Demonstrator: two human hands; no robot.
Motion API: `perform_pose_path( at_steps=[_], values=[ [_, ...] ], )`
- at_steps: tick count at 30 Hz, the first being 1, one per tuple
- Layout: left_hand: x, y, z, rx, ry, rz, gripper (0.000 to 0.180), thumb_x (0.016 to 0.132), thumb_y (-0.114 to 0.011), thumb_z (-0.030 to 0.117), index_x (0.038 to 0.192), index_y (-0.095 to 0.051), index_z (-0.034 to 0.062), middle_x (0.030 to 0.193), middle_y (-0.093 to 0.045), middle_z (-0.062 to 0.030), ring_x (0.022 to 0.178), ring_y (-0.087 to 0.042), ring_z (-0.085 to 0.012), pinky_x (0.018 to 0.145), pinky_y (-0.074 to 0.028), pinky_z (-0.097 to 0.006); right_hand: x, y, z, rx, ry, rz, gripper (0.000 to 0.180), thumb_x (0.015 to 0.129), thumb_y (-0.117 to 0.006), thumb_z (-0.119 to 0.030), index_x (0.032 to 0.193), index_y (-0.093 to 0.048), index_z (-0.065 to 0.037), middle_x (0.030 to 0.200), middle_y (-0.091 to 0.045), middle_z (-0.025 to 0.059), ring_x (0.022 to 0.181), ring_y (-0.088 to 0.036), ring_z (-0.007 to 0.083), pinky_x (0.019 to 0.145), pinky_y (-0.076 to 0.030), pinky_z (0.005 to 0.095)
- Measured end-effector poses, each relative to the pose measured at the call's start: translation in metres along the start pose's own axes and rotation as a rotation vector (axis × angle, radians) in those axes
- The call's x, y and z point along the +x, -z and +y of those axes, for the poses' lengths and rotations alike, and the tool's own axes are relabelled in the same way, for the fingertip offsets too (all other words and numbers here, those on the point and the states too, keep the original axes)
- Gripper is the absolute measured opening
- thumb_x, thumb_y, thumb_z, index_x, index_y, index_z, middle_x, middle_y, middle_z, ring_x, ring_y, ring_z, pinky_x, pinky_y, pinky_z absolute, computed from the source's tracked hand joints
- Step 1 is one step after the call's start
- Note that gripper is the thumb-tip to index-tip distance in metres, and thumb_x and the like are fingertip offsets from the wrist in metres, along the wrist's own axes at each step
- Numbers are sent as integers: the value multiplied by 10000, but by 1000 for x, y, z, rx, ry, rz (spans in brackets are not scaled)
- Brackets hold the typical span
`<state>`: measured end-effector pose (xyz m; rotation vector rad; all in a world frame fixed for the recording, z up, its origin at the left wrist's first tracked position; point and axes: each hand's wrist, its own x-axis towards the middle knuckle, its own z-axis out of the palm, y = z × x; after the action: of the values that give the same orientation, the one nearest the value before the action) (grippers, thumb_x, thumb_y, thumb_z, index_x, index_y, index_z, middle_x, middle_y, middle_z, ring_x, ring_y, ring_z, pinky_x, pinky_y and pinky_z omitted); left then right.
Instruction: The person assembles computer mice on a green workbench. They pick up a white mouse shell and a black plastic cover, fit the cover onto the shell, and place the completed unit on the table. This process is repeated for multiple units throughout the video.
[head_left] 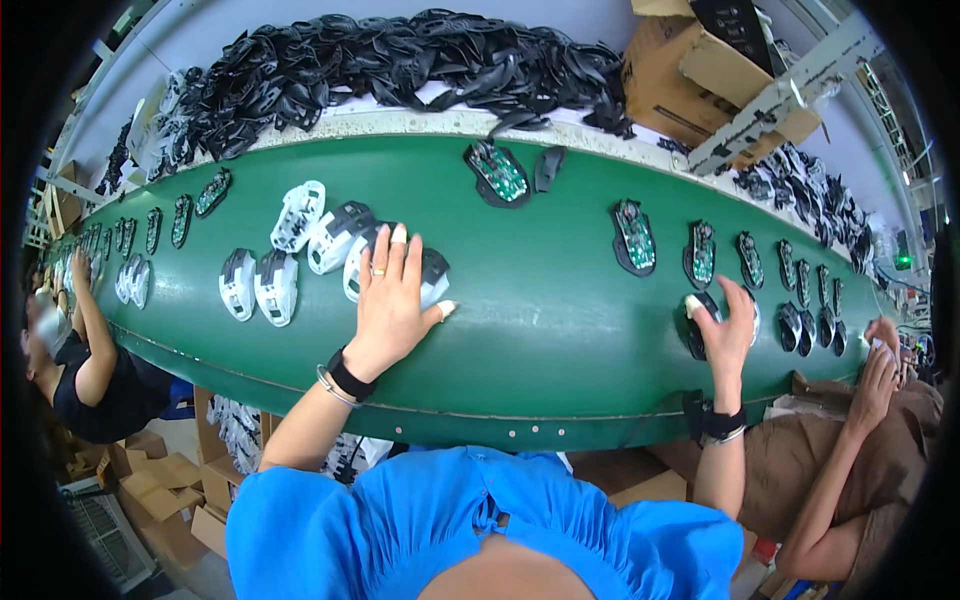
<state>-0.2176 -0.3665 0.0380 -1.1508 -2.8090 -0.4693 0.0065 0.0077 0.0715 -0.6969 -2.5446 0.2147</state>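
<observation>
Worktop (540,360): long, green, running beneath both hands.
Left hand (391,304): fingers spread, released, laid over white-and-grey shells (434,278) that show either side.
Right hand (729,328): thumb and fingers bent; whether grasping, I cannot tell.
Dark shell (696,342): on the worktop, partly under the right thumb.

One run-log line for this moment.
left hand: over white-and-black shells | right hand: at dark shell | green belt: bears circuit boards

This is a factory assembly line: a green conveyor belt (540,365) spans mid-frame, with black plastic shells (420,60) heaped upper centre.
</observation>
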Motion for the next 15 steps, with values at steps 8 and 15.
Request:
perform_pose_path(
  at_steps=[8, 15],
  values=[
    [-15, -1, 9, 21, -85, -60, 826, 665, -777, 213, 1381, -410, 25, 1433, -343, -255, 1372, -285, -415, 1119, -257, -494, 189, -162, -154, 231, 630, -165, 293, 790, -636, -82, 1079, -671, -110, 907, -602, 87, 909, -614, 271, 756, -513, 389],
    [-22, 4, 7, -143, -108, -85, 924, 623, -808, 162, 1427, -364, 66, 1211, -462, -210, 1083, -495, -370, 960, -413, -458, 232, -225, -177, -61, 899, -40, 180, 799, -623, -168, 966, -680, -140, 766, -593, 49, 794, -636, 229, 617, -522, 377]
  ],
)
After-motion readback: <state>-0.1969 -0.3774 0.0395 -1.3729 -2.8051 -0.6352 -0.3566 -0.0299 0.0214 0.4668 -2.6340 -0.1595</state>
